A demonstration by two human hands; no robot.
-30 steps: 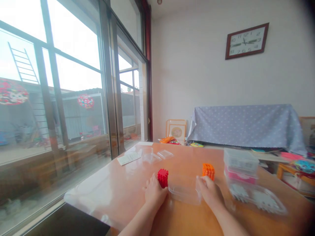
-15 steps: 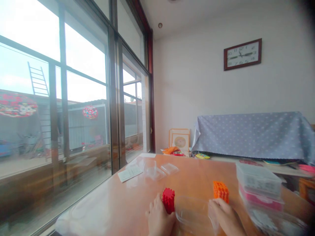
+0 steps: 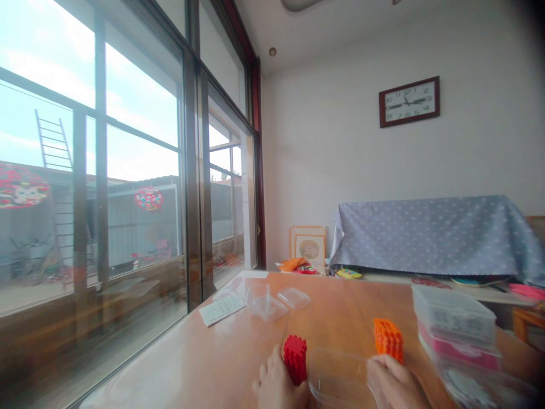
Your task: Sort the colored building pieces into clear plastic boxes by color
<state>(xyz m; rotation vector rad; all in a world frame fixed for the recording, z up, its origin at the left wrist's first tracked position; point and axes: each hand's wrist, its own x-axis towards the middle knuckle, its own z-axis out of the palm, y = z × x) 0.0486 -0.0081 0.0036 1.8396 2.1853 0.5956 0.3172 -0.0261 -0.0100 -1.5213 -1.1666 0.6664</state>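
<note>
The left hand (image 3: 281,382) curls about the lower part of a red stack (image 3: 295,359) with toothed edges, its fingers to the left and its thumb at the base on the right; whether it is clamped on the stack or only rests against it, I cannot tell. The right hand (image 3: 394,382) is folded over the right edge of a transparent container (image 3: 339,378) and seems closed on it, so the container lies between the two hands. An orange stack (image 3: 388,339) stands just beyond the right hand's fingers. Over the last second mainly the view has changed: it has tipped upward, so both hands sit lower and their wrists have slipped out of sight. Against the hands, the red and orange stacks and the container have kept much the same places, so I judge the work in hand to be at the same point, a pause rather than an advance. To the right of the right hand are stacked boxes (image 3: 457,326), one with a pink band. Farther out, ahead and left of the left hand, a paper (image 3: 222,308) and transparent cases (image 3: 293,297) lie on the worktop (image 3: 340,301).
</note>
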